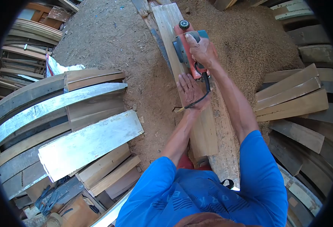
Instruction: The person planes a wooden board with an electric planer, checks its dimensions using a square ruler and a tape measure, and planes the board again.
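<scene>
The right hand (201,51) is wrapped round the handle of a red and teal planer (181,49), its fingers curled over the far side and its thumb lying along the top. A black knob (184,25) stands on the planer just ahead of that hand. The planer sits on a long board (203,132), which runs beneath both hands, out beyond the right one and back toward the body.

The left hand (191,90) is nearer the body than the right, just behind the planer. It lies flat on the board with its fingers stretched forward and slightly apart, gripping nothing. A dark cord (207,85) leaves the planer's rear and crosses the left wrist, with a yellow part showing on the wrist's left side.

Under the board, to the right of the left hand, shows a rough beam (225,140). Brown shavings (257,41) cover the ground to the right of the right hand, and loose planks (287,98) lie farther out on that side, nearer the body. Well to the left of the left hand, a white plank (92,143) rests on stacked timber (87,113), with a white sack (62,67) farther ahead
</scene>
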Demonstrator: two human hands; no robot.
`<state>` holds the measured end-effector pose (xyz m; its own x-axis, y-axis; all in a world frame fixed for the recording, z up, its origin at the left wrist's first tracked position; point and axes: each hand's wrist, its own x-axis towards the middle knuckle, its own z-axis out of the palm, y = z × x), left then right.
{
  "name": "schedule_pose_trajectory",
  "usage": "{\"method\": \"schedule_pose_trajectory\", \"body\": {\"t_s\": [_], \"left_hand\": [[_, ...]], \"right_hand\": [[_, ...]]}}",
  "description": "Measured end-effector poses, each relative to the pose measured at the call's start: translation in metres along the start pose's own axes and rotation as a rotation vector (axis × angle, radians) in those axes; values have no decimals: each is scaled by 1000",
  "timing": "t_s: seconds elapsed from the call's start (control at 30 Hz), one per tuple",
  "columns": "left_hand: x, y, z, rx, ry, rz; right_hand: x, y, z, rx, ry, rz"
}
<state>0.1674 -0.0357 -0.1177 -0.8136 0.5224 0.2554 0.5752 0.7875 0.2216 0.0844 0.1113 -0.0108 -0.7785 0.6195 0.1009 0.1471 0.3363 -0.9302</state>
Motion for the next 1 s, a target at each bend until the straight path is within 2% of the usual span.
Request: {"method": "schedule_pose_trajectory", "body": {"t_s": [0.23,0.43,0.73,0.83,1.0], "left_hand": [[-15,6,9,-30,-53,-28],[-14,6,12,-113,-96,-7],[-14,3,15,-181,-161,10],[-11,3,17,-206,-180,-2],[-11,3,19,-196,-181,-2]], "right_hand": [[11,5,2,36,-10,-43],[38,2,8,39,-5,46],[85,11,23,140,-101,18],[105,3,28,131,-105,103],[131,1,33,73,-68,68]]}}
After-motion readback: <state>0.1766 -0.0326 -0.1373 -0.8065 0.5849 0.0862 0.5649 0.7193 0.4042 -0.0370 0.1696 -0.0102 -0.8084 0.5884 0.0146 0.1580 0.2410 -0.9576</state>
